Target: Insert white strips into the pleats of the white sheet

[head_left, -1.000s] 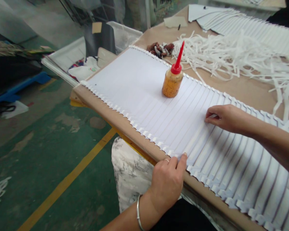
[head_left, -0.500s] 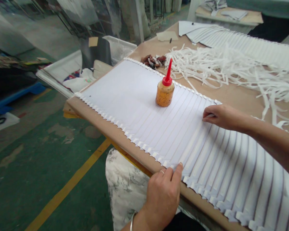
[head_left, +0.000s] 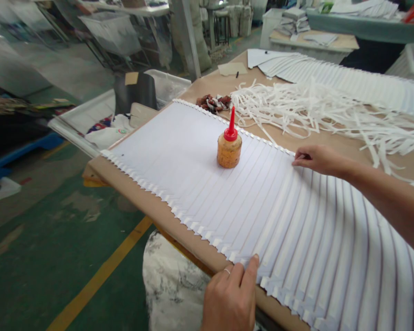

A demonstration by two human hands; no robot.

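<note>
Overlapping white sheets [head_left: 165, 142] lie fanned in a long row on the brown-covered table, with small white tabs along both edges. My left hand [head_left: 232, 292], a ring on one finger, rests at the near edge of the row, its fingertips pressing on the sheets. At the far edge, my right hand [head_left: 315, 160] has its thumb and fingers pinched together; whatever is between them is too small to make out. A glue bottle [head_left: 229, 149] with a red nozzle and amber contents stands upright on the sheets, left of my right hand.
Loose white strips [head_left: 317, 108] are heaped beyond the row, beside a brown crumpled clump [head_left: 214, 103]. Another fanned stack [head_left: 331, 73] lies at the far side. A plastic bin [head_left: 89, 117] stands off the table's left end. The table edge [head_left: 134, 186] runs along the near side.
The view has tilted up, showing more of the background. My right hand has shifted slightly toward the far edge of the sheets. My left hand remains at the near edge.
</note>
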